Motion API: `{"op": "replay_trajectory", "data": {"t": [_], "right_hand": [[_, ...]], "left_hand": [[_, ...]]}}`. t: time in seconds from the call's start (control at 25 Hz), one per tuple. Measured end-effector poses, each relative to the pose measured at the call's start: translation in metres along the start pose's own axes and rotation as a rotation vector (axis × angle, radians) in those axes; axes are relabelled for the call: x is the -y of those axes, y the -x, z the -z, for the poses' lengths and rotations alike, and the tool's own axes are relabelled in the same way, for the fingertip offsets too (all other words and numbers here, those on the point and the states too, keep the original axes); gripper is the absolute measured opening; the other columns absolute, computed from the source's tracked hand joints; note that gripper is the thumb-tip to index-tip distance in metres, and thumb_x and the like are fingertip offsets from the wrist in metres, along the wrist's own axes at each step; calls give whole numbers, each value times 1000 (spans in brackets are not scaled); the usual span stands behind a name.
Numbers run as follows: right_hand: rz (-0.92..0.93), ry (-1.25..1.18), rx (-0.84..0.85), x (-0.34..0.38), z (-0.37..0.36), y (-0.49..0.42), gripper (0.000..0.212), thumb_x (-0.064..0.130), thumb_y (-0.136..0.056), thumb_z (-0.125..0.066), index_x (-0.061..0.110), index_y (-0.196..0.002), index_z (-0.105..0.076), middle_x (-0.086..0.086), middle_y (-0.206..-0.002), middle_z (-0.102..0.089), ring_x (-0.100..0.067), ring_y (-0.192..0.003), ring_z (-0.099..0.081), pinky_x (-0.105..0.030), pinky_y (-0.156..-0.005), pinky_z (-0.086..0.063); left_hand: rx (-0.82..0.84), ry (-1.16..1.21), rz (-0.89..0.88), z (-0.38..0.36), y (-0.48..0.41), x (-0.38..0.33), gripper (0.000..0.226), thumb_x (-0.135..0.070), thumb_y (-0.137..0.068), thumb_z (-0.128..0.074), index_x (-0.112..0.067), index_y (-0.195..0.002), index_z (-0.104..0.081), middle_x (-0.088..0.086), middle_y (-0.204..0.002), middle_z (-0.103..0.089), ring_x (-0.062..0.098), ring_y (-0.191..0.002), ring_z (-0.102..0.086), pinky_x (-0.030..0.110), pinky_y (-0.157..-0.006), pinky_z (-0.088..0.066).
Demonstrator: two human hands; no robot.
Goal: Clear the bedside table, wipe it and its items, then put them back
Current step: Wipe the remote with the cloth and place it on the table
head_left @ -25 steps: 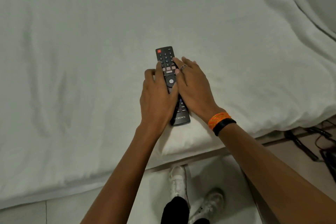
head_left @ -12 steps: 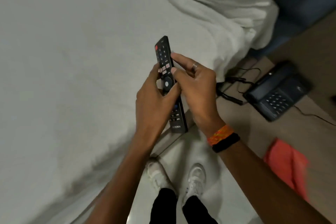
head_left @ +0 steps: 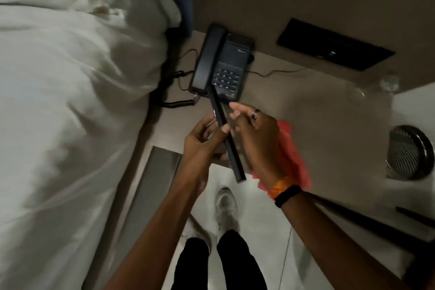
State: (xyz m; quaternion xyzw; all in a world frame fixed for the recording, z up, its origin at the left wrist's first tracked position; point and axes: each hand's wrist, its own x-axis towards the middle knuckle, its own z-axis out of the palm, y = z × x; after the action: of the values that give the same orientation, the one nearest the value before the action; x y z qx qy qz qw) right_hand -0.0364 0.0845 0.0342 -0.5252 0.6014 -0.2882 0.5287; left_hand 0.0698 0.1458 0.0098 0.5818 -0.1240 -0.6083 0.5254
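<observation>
Off the bed [head_left: 70,101]: remote [head_left: 231,153] now over bedside table [head_left: 329,125].
L hand [head_left: 202,146] pinches remote edge-up; R hand [head_left: 256,139] fingers loose, spread beside it. Remote's above table front, btwn phone [head_left: 226,63] & red cloth [head_left: 294,162], prob. next for wiping.

The remote [head_left: 231,148], held in the left grip [head_left: 202,146] with the right grip [head_left: 256,139] alongside, hangs over the worktop [head_left: 317,113]. At 12 o'clock the phone [head_left: 233,63] blocks the way, and the remote's tip overlaps its front edge. At 10 o'clock the cord [head_left: 175,102] coils in the dark gap beside the bed [head_left: 70,113], which walls off 9 o'clock. A red cloth [head_left: 294,162] lies at 4 o'clock, under the right grip. Bare worktop runs from 1 to 3 o'clock, up to a blurred clear item [head_left: 388,83] at the far corner. At 6 o'clock there is floor [head_left: 259,195] beside the shoes [head_left: 226,205].
</observation>
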Motion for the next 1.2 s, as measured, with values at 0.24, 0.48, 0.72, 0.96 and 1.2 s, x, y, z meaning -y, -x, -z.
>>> {"op": "replay_trajectory", "data": {"t": [0.24,0.48,0.72,0.96,1.2], "right_hand": [[-18,1128,77,-133,63,-7,55,55,-93,-33,37,-143,-44,-1,-163,-27,-32,-147,-29,-68,-104,-36],[181,929,-100,-154,78,-34,34,23,-96,-50,22,-126,-65,-6,-143,-56,-27,-129,-42,-39,-108,-42],[-249,-203,23,-108,66,-10,47,27,-103,-49,20,-149,-45,2,-148,-52,-12,-131,-50,-32,-118,-36],[-170,-87,-131,-107,55,-34,77,92,-78,-16,64,-148,2,7,-169,-14,-31,-152,-27,-59,-122,-28],[-144,120,-98,-89,66,-45,73,67,-93,-7,37,-158,-17,8,-168,-20,-20,-154,-21,-56,-125,-20]], "left_hand": [[94,-20,170,-26,-23,43,37,-21,-99,-62,-9,-134,-62,12,-103,-66,22,-79,-63,28,-60,-56],[200,-90,229,-39,-38,62,39,-26,-107,-46,-15,-142,-56,20,-132,-65,37,-117,-65,45,-96,-58],[188,-16,305,-77,-43,59,43,-17,-107,-40,-10,-150,-46,-8,-120,-72,9,-108,-68,31,-101,-53],[50,-89,264,-106,-17,75,27,-21,-105,-46,-15,-110,-71,4,-97,-75,16,-91,-71,29,-82,-56],[30,87,347,-126,-28,56,32,-28,-108,-39,-17,-111,-69,7,-105,-76,19,-101,-71,35,-94,-55]]}}
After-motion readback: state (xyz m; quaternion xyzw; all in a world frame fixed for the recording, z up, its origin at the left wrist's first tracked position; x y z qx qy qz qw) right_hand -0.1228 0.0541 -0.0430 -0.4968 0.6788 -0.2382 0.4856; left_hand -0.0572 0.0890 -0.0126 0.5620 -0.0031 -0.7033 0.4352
